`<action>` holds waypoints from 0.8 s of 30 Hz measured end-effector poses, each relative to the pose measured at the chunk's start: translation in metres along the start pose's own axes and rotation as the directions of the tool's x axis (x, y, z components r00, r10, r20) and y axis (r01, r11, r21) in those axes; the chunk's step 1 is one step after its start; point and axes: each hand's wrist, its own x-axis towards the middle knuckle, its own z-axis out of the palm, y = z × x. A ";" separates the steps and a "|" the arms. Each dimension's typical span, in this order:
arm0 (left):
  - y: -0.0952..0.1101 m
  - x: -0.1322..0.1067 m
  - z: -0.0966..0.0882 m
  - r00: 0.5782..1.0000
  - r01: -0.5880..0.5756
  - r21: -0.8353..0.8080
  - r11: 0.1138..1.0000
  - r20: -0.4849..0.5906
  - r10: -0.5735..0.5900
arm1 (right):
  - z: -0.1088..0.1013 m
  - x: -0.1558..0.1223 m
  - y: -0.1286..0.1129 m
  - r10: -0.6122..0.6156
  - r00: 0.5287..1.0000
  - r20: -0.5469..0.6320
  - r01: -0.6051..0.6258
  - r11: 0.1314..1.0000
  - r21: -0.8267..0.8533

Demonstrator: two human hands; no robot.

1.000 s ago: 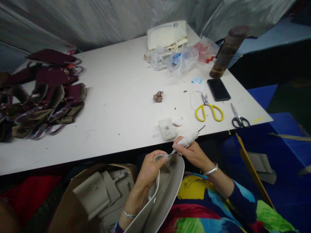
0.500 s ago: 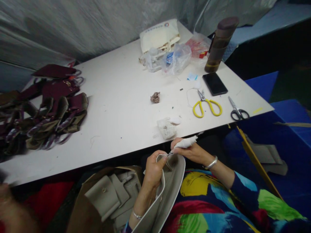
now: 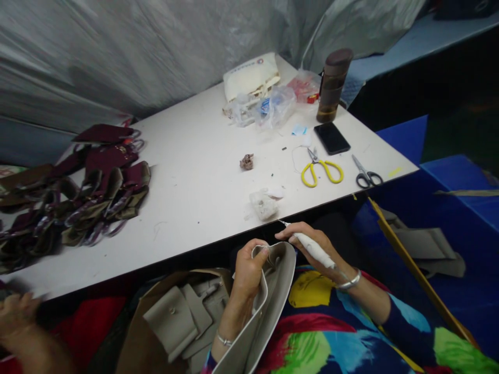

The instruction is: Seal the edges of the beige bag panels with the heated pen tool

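Note:
My left hand (image 3: 248, 270) is closed on the upper edge of a beige leather-like bag (image 3: 279, 291), pinching its rim between thumb and fingers. The bag stands open at the top, tilted on my lap. In my right hand (image 3: 326, 241) is an awl-like tool (image 3: 314, 250) with a white-wrapped handle and a thin metal tip. That tip points up and left, close to the table edge and apart from the bag. A crumpled whitish translucent lump (image 3: 264, 204) lies on the table just beyond the tip.
Yellow-handled scissors (image 3: 336, 171), black-handled scissors (image 3: 368, 178), a phone (image 3: 332, 138) and a bottle (image 3: 333, 85) lie or stand at right. Maroon bags (image 3: 113, 156) pile up at left. Beside me, a box (image 3: 136, 332) holds beige pieces (image 3: 171, 314). Another person's hand (image 3: 17, 314) shows at lower left.
My right hand has drawn the tool away from the bag's rim and turned it, so its tip now points toward the table. My left hand keeps its hold. The camera view has shifted slightly.

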 end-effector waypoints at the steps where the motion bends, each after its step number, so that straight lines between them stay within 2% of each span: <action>1: 0.001 -0.001 0.000 1.000 -0.022 0.017 1.000 0.004 0.021 | 0.002 -0.002 -0.002 0.018 1.000 0.008 -0.018 1.000 -0.026; 7: 0.008 -0.011 0.006 0.988 -0.148 0.174 0.974 0.074 0.137 | 0.012 -0.007 -0.015 0.091 0.991 0.103 -0.063 0.966 -0.250; 11: 0.013 -0.016 0.009 0.983 -0.160 0.195 0.968 0.117 0.139 | 0.016 -0.002 -0.021 0.134 0.978 0.160 -0.093 0.966 -0.241; 16: 0.016 -0.017 0.004 0.978 -0.136 0.185 0.973 0.182 0.102 | 0.017 0.003 -0.019 0.118 0.972 0.204 -0.069 0.970 -0.231; 21: 0.020 -0.016 -0.004 0.958 -0.134 0.163 0.978 0.275 0.085 | 0.019 -0.002 -0.019 0.130 0.977 0.168 -0.089 0.969 -0.232; 24: 0.021 -0.017 -0.005 0.949 -0.121 0.094 0.988 0.303 0.087 | 0.021 -0.007 -0.019 0.141 0.980 0.138 -0.104 0.965 -0.242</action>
